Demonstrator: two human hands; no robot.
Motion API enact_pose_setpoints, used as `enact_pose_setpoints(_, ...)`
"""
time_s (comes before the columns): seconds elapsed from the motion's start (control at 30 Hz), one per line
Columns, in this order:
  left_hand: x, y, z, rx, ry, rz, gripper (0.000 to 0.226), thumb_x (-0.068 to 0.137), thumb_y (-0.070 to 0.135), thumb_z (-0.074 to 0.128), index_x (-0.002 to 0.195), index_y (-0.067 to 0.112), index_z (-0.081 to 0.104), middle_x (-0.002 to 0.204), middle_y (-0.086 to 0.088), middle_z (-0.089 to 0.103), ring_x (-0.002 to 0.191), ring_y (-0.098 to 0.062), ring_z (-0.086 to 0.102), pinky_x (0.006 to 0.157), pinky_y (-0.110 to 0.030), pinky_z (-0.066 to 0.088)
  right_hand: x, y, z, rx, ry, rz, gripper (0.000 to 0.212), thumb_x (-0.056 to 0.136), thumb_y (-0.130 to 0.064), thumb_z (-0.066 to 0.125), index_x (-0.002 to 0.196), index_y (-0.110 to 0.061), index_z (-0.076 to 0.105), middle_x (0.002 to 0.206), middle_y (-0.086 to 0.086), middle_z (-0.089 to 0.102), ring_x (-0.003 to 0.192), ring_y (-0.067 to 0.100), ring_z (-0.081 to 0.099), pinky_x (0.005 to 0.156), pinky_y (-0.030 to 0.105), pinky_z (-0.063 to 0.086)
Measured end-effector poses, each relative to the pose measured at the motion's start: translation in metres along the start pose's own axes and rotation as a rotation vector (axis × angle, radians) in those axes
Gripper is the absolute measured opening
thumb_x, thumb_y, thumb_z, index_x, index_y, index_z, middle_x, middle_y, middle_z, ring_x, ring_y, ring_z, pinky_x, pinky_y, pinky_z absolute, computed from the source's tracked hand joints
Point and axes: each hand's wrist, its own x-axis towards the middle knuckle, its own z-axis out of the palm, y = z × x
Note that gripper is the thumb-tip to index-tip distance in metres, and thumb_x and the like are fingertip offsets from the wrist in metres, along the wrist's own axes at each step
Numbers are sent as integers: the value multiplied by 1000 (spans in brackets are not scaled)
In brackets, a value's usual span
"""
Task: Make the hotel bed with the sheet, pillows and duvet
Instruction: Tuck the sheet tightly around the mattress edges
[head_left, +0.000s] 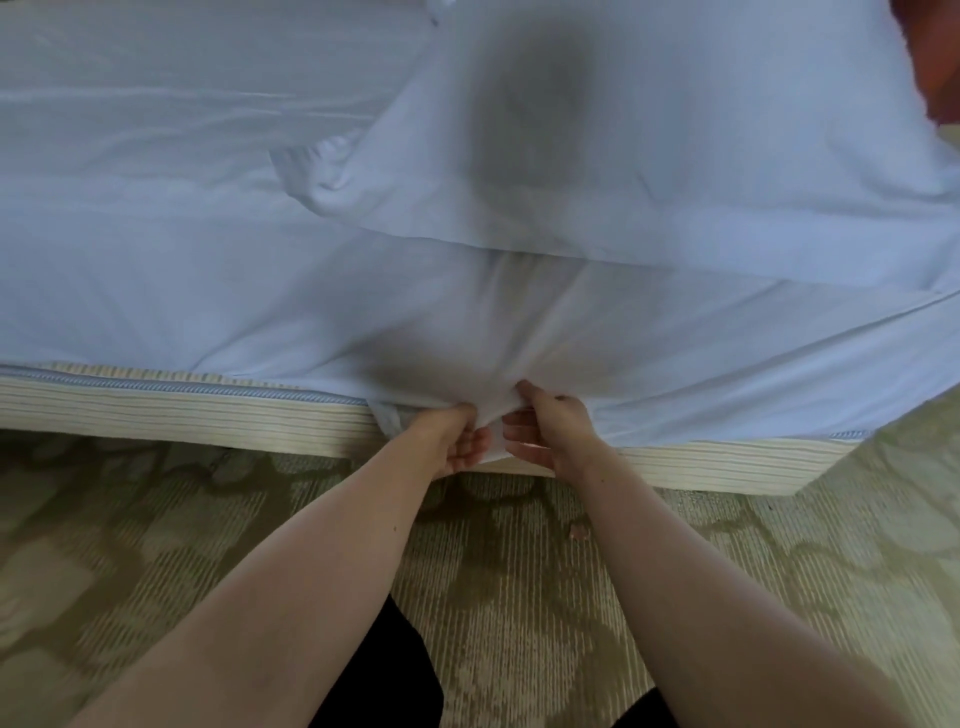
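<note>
A white sheet (218, 291) covers the mattress and hangs over its near edge. My left hand (453, 441) and my right hand (551, 434) sit side by side at that edge, both closed on a bunched fold of the sheet, which is pulled into creases above them. A second white layer of bedding (649, 156) lies folded over on the right half of the bed, with a blurred dark patch in its middle. The striped side of the mattress (182, 410) shows below the sheet on the left. No pillows are in view.
Patterned beige-green carpet (519, 571) fills the foreground, with a small pale scrap (578, 532) on it. The bed's corner (800, 478) is at the right. My dark-clothed legs (384, 675) are at the bottom. Something red-orange (935, 57) shows at the top right.
</note>
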Motion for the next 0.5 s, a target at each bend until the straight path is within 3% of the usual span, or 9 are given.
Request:
enact_pose_setpoints(0.1, 2, 1, -4, 0, -49, -40, 19, 93, 14, 48, 74, 10, 52, 71, -3, 66, 58, -10, 61, 46, -23, 50, 4, 1, 5, -166, 120, -173, 34, 96, -29, 49, 77, -4, 60, 67, 12, 66, 53, 24, 60, 51, 31, 50)
enact_pose_setpoints(0.2, 7, 3, 2, -17, -69, -28, 20, 94, 15, 47, 75, 11, 50, 75, -4, 66, 61, -10, 62, 50, -24, 50, 10, 6, -8, -522, 259, -306, 42, 94, -36, 37, 78, -6, 61, 76, 13, 66, 70, 31, 63, 66, 41, 51)
enact_pose_setpoints(0.27, 10, 2, 9, -17, -74, -24, 21, 95, 16, 48, 75, 10, 50, 73, -5, 66, 58, -10, 63, 51, -23, 50, 16, 5, -17, -623, 307, -325, 43, 95, -38, 35, 81, -6, 60, 79, 13, 62, 77, 31, 60, 67, 37, 44)
enact_pose_setpoints(0.4, 13, 4, 15, -16, -64, -2, 22, 96, 17, 47, 76, 9, 53, 55, -2, 68, 45, -7, 64, 55, -23, 53, 17, -8, -18, -406, 185, -205, 42, 96, -32, 37, 76, -3, 61, 55, 9, 62, 53, 27, 59, 52, 29, 42)
enact_pose_setpoints(0.5, 12, 10, 14, -16, -69, 27, 20, 98, 14, 44, 85, 5, 56, 81, -9, 72, 63, -13, 67, 66, -27, 55, 11, -8, -24, -236, 78, -71, 37, 98, -24, 37, 90, 0, 64, 73, 14, 73, 65, 27, 70, 58, 29, 54)
